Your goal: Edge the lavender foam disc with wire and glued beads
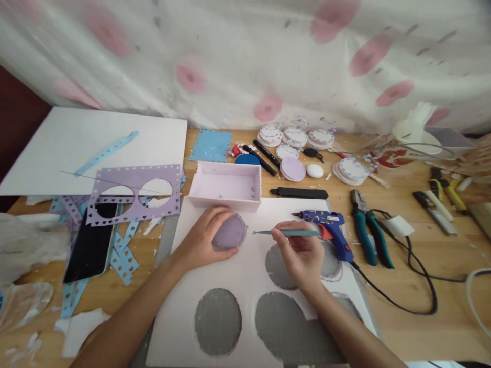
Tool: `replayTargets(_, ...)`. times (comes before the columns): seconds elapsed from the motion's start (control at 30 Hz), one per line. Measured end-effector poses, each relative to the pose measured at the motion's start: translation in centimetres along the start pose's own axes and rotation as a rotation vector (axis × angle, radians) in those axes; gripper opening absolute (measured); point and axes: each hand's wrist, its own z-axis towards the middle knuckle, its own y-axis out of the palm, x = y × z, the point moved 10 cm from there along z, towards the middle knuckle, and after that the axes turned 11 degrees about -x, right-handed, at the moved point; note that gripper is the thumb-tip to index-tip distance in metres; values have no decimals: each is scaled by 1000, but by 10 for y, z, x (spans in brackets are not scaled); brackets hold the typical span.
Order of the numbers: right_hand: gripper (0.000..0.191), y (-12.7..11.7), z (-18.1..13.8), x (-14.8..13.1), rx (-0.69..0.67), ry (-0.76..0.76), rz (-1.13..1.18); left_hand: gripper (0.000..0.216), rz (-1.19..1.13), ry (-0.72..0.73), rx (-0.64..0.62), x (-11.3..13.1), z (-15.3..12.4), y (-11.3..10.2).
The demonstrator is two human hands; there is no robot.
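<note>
My left hand [209, 236] is closed round the edge of a small round lilac disc [230, 232], thumb at its near side and fingers at its far side. Pinched in my right hand [301, 250] is a slim teal pair of tweezers [295, 233], its tip pointing left toward the disc but apart from it. Whether anything sits in the tip is too small to tell. Beneath both hands lies a white foam board [180, 306] with several round holes cut through it. Just beyond the disc stands an open pale lilac box [226, 186].
A blue glue gun [332, 225] lies right of my right hand, its cord trailing nearby, beside teal-handled pliers [368, 230]. Decorated white discs [270, 135] and black markers [264, 153] sit at the back. Left are a phone [90, 245] and cut lilac paper [115, 176].
</note>
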Motion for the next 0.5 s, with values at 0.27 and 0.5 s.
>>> replayTargets(0.27, 5, 16, -7, 11, -101, 59, -38, 75, -8, 28, -26, 0, 0, 5)
replayTargets(0.5, 4, 20, -6, 12, -115, 90, -35, 80, -55, -27, -6, -10, -1, 5)
